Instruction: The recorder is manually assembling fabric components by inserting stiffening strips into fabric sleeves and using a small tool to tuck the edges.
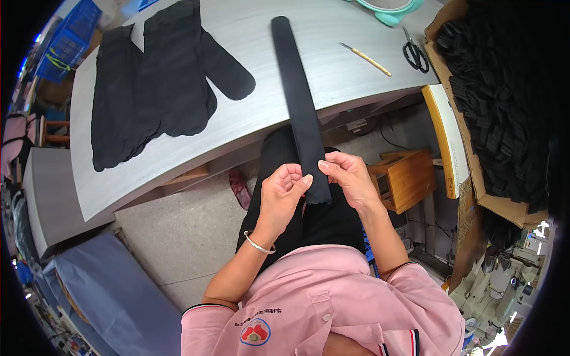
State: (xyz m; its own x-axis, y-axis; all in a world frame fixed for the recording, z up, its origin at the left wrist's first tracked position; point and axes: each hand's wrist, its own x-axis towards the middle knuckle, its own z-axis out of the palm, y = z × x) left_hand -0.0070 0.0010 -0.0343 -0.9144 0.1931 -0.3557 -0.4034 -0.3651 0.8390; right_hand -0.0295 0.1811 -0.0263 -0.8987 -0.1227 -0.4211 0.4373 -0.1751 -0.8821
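I'm pinching the near end of the long black sock strip with left hand and right hand; it's looking light, limp, best gripped at the hem.

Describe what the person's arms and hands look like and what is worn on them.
Both forearms are bare. The left hand has a thin silver bangle at the wrist. The right hand wears nothing visible. Short pink sleeves with dark piping at the cuffs end above the elbows.
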